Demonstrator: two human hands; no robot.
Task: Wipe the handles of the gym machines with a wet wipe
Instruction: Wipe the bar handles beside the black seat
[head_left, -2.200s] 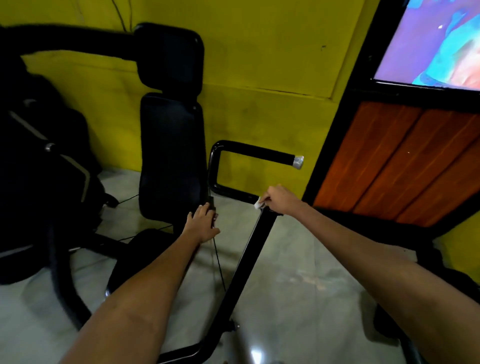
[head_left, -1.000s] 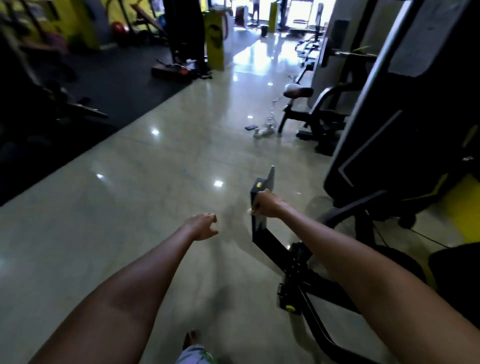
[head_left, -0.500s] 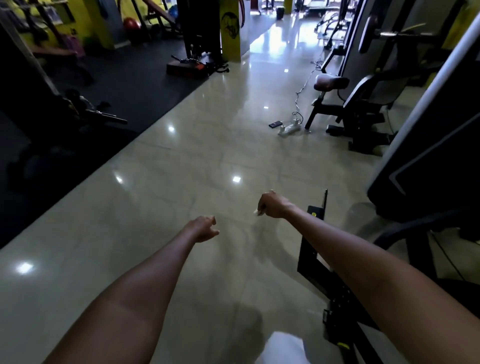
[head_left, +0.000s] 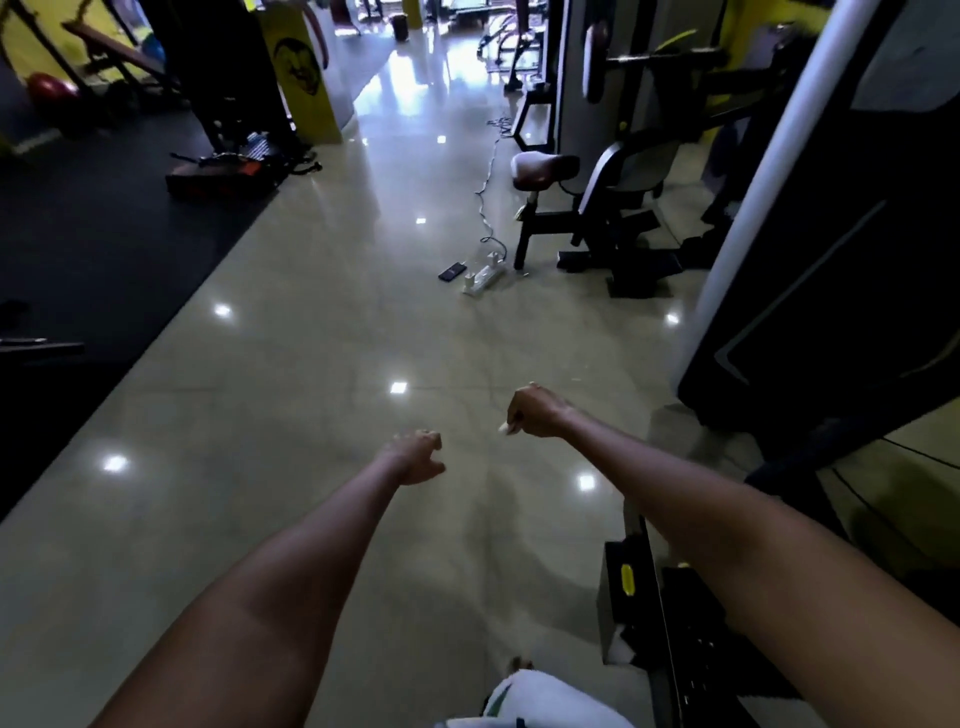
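A glossy pale tiled floor (head_left: 311, 415) mirrors ceiling lights; dark matting (head_left: 104, 234) lies left; a yellow pillar (head_left: 304, 73) stands behind; a power strip (head_left: 483, 273) and cable (head_left: 488, 171) lie mid-floor.

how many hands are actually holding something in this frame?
1. The right hand grips the wet wipe, a white bit showing below the fist. The left hand hangs loosely curled over the floor, apparently empty; its palm side is hidden.

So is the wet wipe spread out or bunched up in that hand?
Bunched up: the right hand grips the wet wipe, and only a small white bit pokes out below the curled fingers.
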